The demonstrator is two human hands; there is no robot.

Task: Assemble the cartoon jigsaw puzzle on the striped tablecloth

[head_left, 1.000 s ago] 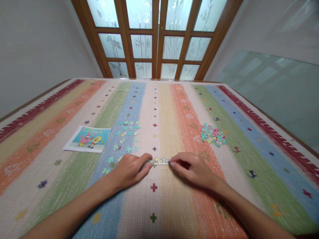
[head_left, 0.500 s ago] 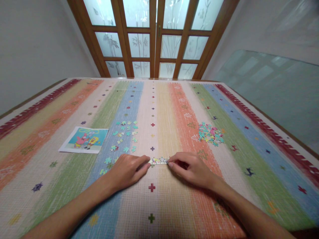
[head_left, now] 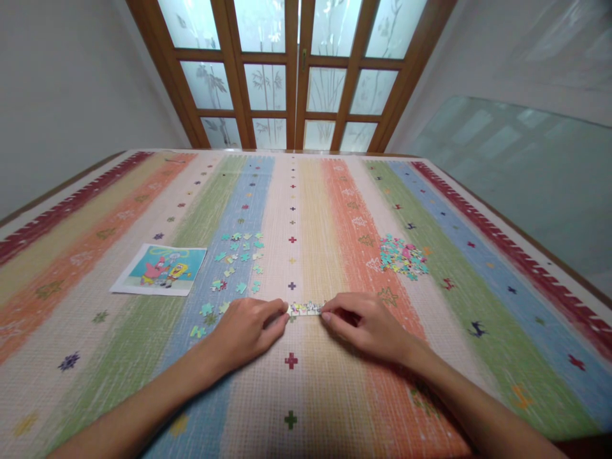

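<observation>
A striped cloth (head_left: 335,401) is stretching out beneath the fingers (head_left: 276,307). The left hand (head_left: 251,326) and right hand (head_left: 368,322) are pinching opposite ends of a puzzle strip (head_left: 306,309) between them. Loose pieces (head_left: 241,288) are lying beyond the left fingers, a picture (head_left: 160,273) farther left, a pile of pieces (head_left: 404,259) beyond the right.

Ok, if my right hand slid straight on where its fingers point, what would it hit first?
Probably the strip of jigsaw pieces, whose end your right hand seems to touch; beyond it lies your left hand.
</observation>
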